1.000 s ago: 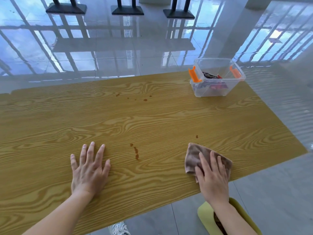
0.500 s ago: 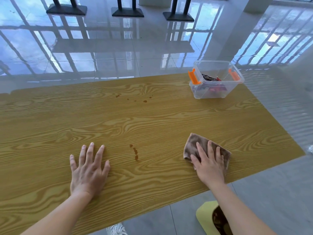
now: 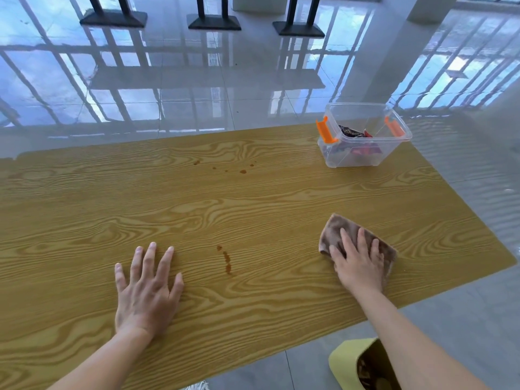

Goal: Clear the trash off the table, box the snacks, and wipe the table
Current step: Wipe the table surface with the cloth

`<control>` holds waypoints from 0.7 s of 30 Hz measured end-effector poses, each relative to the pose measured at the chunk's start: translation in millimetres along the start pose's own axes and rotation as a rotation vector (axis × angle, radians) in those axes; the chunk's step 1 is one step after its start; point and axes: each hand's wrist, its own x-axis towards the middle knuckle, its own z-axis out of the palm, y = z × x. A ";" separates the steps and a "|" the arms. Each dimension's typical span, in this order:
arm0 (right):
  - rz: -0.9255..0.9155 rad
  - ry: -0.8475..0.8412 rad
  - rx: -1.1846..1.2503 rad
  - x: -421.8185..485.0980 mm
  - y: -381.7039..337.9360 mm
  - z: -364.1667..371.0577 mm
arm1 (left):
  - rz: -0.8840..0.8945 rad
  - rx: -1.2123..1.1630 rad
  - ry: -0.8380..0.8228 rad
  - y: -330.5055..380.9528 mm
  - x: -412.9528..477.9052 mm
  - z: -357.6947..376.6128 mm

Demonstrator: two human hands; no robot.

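Observation:
My right hand [image 3: 358, 263] presses flat on a folded brown cloth [image 3: 336, 229] near the right front of the wooden table [image 3: 253, 198]. My left hand [image 3: 146, 288] lies flat on the table with fingers spread, holding nothing. Between the hands is a short streak of brown drips [image 3: 226, 260]. More brown spots [image 3: 228, 167] dot the far middle of the table. A clear plastic box [image 3: 363, 136] with orange latches stands at the far right corner, with snack packets inside.
A yellow-green bin [image 3: 346, 361] with trash inside stands on the floor below the table's front edge, under my right forearm. Glossy tiled floor lies beyond the table, with several black stand bases [image 3: 213, 22] far off.
My right hand has slid the cloth away from the front edge, farther onto the table. The left hand has stayed put.

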 end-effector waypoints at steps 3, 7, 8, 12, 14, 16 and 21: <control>-0.102 -0.013 -0.025 -8.4 -37.4 7.5 | -0.002 -0.001 -0.001 -0.3 0.2 0.1; -0.504 0.045 -0.114 -70.7 -13.6 27.1 | -0.003 -0.002 0.003 0.3 -0.1 -0.4; -0.554 0.044 -0.143 -66.2 -1.3 23.8 | 0.000 -0.002 0.000 0.5 -0.5 0.0; -0.258 0.031 -0.097 -11.7 -7.0 6.6 | -0.006 -0.008 -0.001 0.3 0.8 -0.5; -0.175 0.038 -0.049 -16.2 -36.3 15.5 | -0.003 -0.007 -0.005 1.2 -0.3 -0.7; -0.329 0.060 -0.046 -53.6 -62.6 37.1 | -0.004 -0.007 -0.004 1.3 0.4 -1.6; -0.847 0.109 -0.142 -134.3 -85.1 73.3 | -0.007 -0.018 -0.005 1.5 0.3 -3.4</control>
